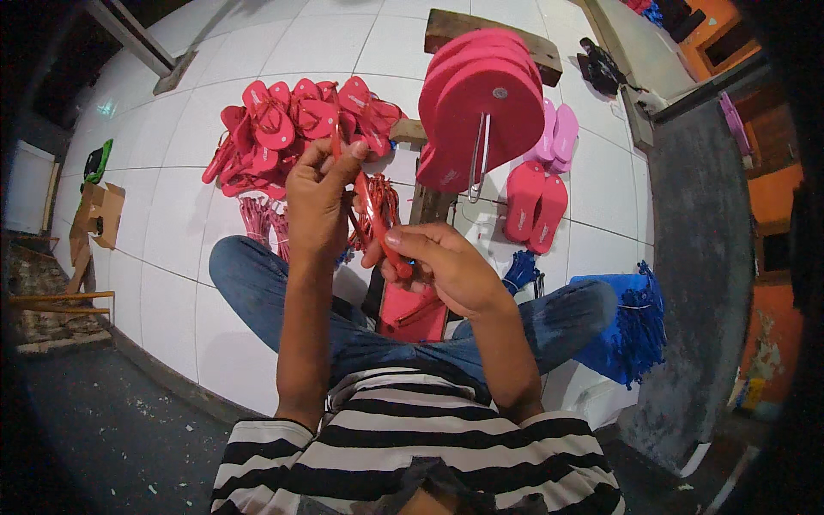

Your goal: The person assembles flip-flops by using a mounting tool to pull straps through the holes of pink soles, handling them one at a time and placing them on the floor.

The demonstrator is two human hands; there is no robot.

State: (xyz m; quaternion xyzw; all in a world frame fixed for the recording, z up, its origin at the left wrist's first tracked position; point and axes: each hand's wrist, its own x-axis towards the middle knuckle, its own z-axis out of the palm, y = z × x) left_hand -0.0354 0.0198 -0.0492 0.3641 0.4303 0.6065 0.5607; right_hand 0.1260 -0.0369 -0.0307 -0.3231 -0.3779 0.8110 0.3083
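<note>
A shiny red flip-flop strap (pixel 369 204) runs slantwise between my two hands above my lap. My left hand (pixel 322 202) pinches its upper part between thumb and fingers. The lower end is gripped by my right hand (pixel 446 264), thumb on top, with a small rounded tip showing under the thumb. Beneath my hands a pinkish-red sole (pixel 410 311) lies between my crossed legs, partly hidden. Just beyond, a bundle of red straps (pixel 384 210) rests behind the held one. Ahead stands a stack of red soles (pixel 489 73), with a thin metal prong (pixel 481 159) in front of it.
A heap of red flip-flops (pixel 275 129) lies ahead left, with pink strap bundles (pixel 255 216) nearer. To the right are a red sole pair (pixel 536 206), lilac soles (pixel 562 137) and blue straps (pixel 631 322). A wooden beam (pixel 446 30) sits behind the stack; a cardboard box (pixel 105 215) is far left.
</note>
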